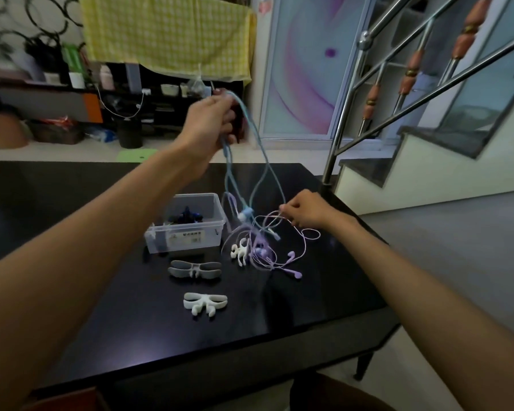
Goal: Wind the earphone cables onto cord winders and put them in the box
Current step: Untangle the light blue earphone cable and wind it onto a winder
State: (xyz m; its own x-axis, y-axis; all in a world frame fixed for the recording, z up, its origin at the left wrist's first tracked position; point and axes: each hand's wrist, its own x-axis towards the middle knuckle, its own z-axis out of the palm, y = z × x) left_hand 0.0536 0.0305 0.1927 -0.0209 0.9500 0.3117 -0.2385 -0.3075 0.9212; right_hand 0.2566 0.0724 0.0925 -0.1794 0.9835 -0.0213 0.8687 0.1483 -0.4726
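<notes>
Above the tabletop [101,292] the left hand [208,126] grips the blue cable [260,149]; right hand [304,212] fingers pinch the pink cable [304,247]. I'd tease slowly, no yanking.

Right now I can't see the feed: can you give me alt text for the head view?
The left hand lifts a light blue earphone cable above a black table while the right hand pinches a tangled pink cable. Nearby sit a clear plastic box and three empty cord winders.
</notes>
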